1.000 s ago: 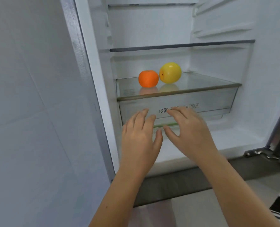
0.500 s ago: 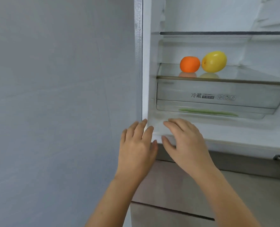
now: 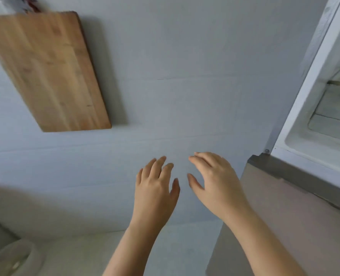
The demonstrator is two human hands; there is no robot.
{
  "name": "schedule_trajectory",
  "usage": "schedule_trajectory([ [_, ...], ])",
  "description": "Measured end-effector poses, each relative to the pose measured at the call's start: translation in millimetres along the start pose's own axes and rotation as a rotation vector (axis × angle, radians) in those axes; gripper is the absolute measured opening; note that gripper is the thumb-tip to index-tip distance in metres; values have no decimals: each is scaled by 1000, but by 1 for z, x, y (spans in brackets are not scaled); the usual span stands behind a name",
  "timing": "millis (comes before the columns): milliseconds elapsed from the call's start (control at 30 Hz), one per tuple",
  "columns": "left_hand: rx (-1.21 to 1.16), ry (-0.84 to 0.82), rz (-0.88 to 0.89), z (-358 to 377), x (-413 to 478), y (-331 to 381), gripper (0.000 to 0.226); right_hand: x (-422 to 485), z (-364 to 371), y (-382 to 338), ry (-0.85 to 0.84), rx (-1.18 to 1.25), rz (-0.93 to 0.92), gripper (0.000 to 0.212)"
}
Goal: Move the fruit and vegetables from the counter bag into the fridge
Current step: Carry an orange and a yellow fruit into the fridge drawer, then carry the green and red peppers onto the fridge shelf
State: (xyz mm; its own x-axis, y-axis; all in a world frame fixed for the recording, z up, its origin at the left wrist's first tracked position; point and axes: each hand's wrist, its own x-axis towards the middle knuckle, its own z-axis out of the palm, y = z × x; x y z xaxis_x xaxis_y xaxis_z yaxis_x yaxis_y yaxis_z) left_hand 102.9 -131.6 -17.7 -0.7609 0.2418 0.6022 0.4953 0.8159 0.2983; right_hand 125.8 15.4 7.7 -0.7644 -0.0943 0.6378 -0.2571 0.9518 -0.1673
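Far left of the fridge (image 3: 296, 116), a pale round shape (image 3: 11, 259) under a wooden board (image 3: 47, 70) is too blurred to identify. Nearer, left hand (image 3: 155, 188) and right hand (image 3: 215, 182) hover, grips released, empty. The fridge's interior is cropped.

The head view faces the wall (image 3: 185, 56) closely, fridge (image 3: 312, 92) at its right edge

No legible text anywhere.
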Motion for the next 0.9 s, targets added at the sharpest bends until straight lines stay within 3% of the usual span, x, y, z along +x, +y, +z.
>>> schedule_trajectory([
  [200, 173, 81, -181, -86, -56, -71, 42, 14, 29, -112, -11, 176, -191, 34],
  [633, 584, 351, -655, -352, -271, -247, 39, -22, 64, -495, -95, 640, -626, 44],
  [900, 764, 414, -917, -454, -400, -302, 45, -78, 82, -671, -225, 832, -827, 46],
])
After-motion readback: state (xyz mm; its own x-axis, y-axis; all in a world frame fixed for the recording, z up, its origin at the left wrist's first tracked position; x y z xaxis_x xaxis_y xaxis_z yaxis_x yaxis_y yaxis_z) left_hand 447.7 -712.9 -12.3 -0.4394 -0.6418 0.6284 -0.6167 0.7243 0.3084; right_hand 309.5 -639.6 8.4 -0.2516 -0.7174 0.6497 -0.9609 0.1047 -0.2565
